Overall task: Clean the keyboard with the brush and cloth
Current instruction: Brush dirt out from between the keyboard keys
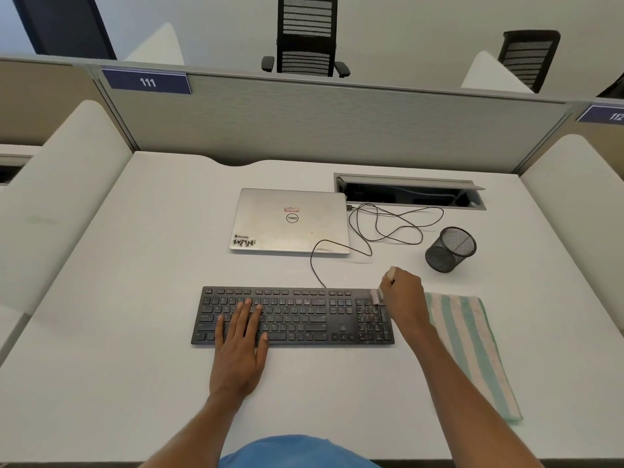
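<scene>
Right grip (403, 293) clutching half-hidden, blurred brush (376, 296), left grip (239, 342) released, flat on keyboard (304, 317)

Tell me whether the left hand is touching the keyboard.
Touching. The head view shows the left hand lying flat on the keyboard keys.

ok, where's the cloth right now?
Head view: the striped cloth lies flat on the desk, immediately right of the keyboard, beside the right hand holding the brush, nearer than the mesh pen cup.
</scene>
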### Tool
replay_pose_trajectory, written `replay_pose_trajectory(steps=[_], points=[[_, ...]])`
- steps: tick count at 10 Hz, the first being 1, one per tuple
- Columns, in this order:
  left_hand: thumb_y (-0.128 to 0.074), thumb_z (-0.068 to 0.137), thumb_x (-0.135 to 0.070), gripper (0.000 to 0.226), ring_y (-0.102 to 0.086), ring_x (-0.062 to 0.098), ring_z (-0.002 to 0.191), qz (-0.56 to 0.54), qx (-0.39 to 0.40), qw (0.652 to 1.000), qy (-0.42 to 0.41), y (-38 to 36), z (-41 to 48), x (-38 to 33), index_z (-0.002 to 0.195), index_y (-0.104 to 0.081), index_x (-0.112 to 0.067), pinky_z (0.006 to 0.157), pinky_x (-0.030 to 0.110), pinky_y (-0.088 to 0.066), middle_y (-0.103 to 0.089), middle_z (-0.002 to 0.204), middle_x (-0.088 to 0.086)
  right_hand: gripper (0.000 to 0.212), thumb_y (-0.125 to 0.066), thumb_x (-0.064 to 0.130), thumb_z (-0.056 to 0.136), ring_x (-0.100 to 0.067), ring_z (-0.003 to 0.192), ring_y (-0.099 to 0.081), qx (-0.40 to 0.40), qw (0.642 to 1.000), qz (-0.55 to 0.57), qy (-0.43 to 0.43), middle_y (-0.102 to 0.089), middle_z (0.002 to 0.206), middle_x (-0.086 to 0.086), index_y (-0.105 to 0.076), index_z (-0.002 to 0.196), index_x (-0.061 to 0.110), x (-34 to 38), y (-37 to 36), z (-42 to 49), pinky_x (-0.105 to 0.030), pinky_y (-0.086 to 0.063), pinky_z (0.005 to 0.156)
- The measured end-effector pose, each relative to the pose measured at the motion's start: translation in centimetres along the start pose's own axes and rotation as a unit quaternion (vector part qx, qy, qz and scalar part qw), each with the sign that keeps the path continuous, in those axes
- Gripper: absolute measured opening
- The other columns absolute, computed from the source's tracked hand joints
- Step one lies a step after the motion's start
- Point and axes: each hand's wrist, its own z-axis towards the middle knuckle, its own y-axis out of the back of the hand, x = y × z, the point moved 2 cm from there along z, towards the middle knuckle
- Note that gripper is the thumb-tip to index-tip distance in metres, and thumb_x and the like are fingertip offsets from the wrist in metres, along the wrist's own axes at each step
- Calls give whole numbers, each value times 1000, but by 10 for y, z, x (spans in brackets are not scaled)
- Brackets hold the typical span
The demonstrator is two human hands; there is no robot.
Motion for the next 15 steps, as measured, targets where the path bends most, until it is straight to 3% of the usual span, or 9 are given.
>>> replay_pose_trajectory(steps=[2, 4, 6, 8, 9, 10, 12, 14, 15], points=[[-30, 108, -43, 63, -7, 15, 163, -1, -4, 1000, 3, 0, 0, 2, 167, -26, -21, 131, 55, -7, -17, 176, -1, 20, -53, 12, 97, -14, 58, -48, 36, 998, -45, -5, -62, 75, -8, -61, 79, 5, 6, 13, 11, -23, -27, 45], [-30, 108, -43, 63, -6, 14, 163, 1, 1, 1000, 2, -1, 1, 0, 167, -25, -22, 131, 54, -6, -17, 176, -2, 25, -50, 13, 98, -21, 63, -54, -2, 1000, 10, -8, -63, 71, -7, -59, 77, 4, 0, 7, 0, -26, -34, 48], [-28, 108, -43, 63, -6, 14, 163, 6, 4, 1000, 4, -2, -1, 0, 167, -26, -22, 131, 54, -7, -18, 176, -2, 19, -52, 11, 96, -18, 59, -48, 32, 998, -46, -8, -54, 68, -3, -59, 80, 4, 8, 13, 5, -27, -30, 47], [-27, 108, -44, 63, -6, 14, 163, 6, 3, 1000, 3, -1, 0, 0, 167, -25, -22, 130, 55, -8, -18, 175, -2, 28, -49, 12, 99, -17, 60, -48, 3, 999, 35, 1, -60, 68, -7, -56, 73, 3, 12, -1, -1, -29, -34, 50], [-27, 108, -43, 63, -6, 14, 163, 8, 4, 1000, 3, -1, 0, 0, 167, -25, -22, 131, 55, -7, -17, 176, -2, 28, -49, 10, 97, -14, 58, -41, 21, 1000, 22, -7, -55, 65, -6, -51, 69, 5, 6, -6, -6, -29, -31, 49], [-27, 108, -43, 63, -5, 14, 163, 8, 3, 1000, 4, -1, -1, 0, 167, -25, -22, 131, 54, -6, -17, 176, -2, 24, -50, 8, 94, -20, 61, -49, 58, 997, -45, 4, -58, 69, -6, -54, 71, 6, 12, 1, 0, -27, -32, 48], [-28, 108, -43, 63, -6, 14, 163, 10, 4, 1000, 2, -2, 0, 1, 167, -25, -22, 131, 55, -7, -17, 176, -2, 28, -48, 12, 99, -17, 60, -51, 14, 1000, 10, 2, -64, 71, -9, -57, 73, 6, 21, 3, 6, -28, -36, 51], [-29, 108, -43, 63, -6, 14, 163, 8, 1, 1000, 5, 0, 1, 2, 167, -27, -22, 131, 54, -6, -18, 175, -1, 25, -48, 8, 96, -14, 55, -49, 58, 997, -50, -8, -55, 66, -3, -52, 71, 8, 17, 0, 2, -25, -29, 44], [-29, 108, -43, 63, -6, 14, 163, 7, 0, 1000, 2, -1, 0, 0, 167, -27, -22, 131, 54, -6, -18, 175, -2, 22, -49, 10, 96, -23, 63, -56, 56, 996, -70, -1, -60, 72, -7, -56, 75, 5, 20, 2, 7, -27, -35, 47]])
